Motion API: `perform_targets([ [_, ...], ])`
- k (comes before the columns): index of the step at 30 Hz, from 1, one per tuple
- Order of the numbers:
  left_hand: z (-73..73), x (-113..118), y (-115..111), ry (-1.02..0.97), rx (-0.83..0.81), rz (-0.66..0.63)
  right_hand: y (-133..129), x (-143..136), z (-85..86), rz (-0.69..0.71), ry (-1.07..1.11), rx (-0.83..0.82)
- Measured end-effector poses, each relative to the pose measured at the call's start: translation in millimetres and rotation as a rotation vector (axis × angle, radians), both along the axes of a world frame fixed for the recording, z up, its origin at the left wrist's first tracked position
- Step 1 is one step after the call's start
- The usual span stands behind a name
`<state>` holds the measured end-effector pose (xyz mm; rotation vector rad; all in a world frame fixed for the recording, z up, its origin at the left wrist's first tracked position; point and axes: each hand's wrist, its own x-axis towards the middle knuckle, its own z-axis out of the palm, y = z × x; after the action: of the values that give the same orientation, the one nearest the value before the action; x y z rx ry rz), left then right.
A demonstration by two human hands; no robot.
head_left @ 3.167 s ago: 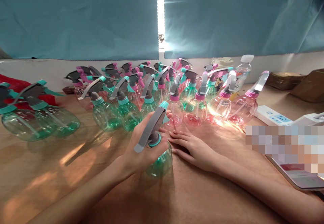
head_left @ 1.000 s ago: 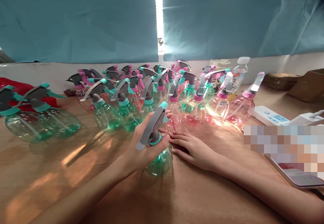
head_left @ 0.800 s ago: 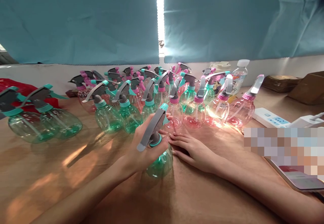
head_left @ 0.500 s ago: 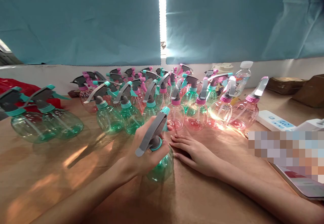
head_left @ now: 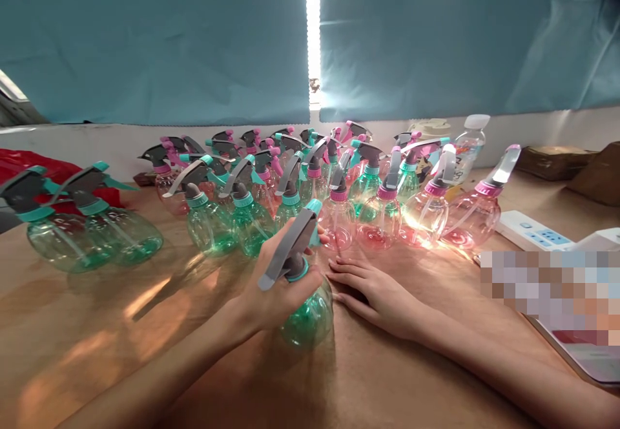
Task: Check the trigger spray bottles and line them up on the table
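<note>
My left hand [head_left: 276, 280] is wrapped around the neck of a green spray bottle [head_left: 310, 319] with a grey and turquoise trigger head. That bottle is at the middle of the wooden table [head_left: 407, 377], close to me. Just right of it, my right hand [head_left: 372, 290] lies flat on the tabletop with its fingers stretched toward the bottle, holding nothing. Behind both hands stand several more spray bottles, among them a green one [head_left: 252, 225] with a turquoise collar and a clear pink one [head_left: 380, 222] with a pink collar.
Two green spray bottles [head_left: 123, 235] stand at the left, before a red bag [head_left: 62, 164]. On the right are a white power strip [head_left: 533, 230], a phone-like device [head_left: 588, 351] partly blurred out, and brown boxes [head_left: 552, 163]. Blue-green curtains [head_left: 159, 41] hang behind.
The held bottle's top has tilted slightly upward and left in my left hand. The whole view has shifted a little; my right hand stays flat on the table.
</note>
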<state>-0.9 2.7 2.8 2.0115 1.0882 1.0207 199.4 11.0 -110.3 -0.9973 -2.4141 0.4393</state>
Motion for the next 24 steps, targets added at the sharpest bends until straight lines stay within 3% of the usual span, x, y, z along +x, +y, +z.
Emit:
perform_targets([
  [5, -6.7, 0.1, 1.0, 0.01, 0.015, -0.046, 0.5, 0.1, 0.2, 0.004, 0.017, 0.001],
  [10, -15.7, -1.1, 1.3, 0.009, 0.142, -0.011, 0.5, -0.2, 1.1, 0.015, 0.038, 0.001],
  [24, -16.3, -2.9, -3.8, 0.065, 0.187, 0.041, 0.6, -0.2, 1.4, 0.011, 0.007, -0.002],
])
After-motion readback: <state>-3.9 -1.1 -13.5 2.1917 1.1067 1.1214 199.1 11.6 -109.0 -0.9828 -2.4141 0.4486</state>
